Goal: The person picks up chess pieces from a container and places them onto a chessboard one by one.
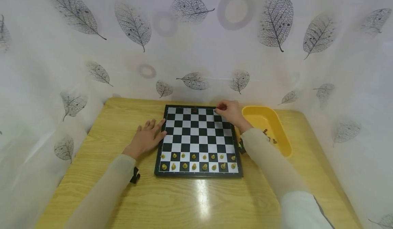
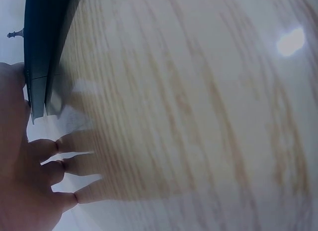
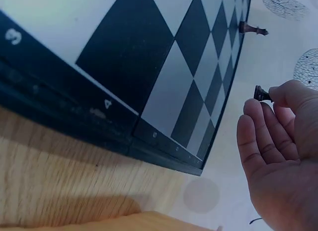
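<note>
A black-and-white chessboard (image 1: 194,139) lies between the hands. My left hand (image 1: 144,139) rests flat with spread fingers at the board's left edge, thumb and index finger touching its border. Over the far right part of the board, my right hand (image 1: 230,113) pinches a dark chess piece (image 3: 261,94) between thumb and fingertips. In the right wrist view that piece is held by its narrow end, its base pointing away from the fingers. Another dark chess piece (image 3: 253,28) stands in the far row, near the middle. Gold chess pieces (image 1: 194,166) fill the two near rows.
A yellow tray (image 1: 286,143) sits right of the board, behind the right forearm, with several dark pieces (image 1: 265,132) in it. The wooden table (image 1: 172,201) meets a leaf-patterned curtain (image 1: 196,51) at the back and sides.
</note>
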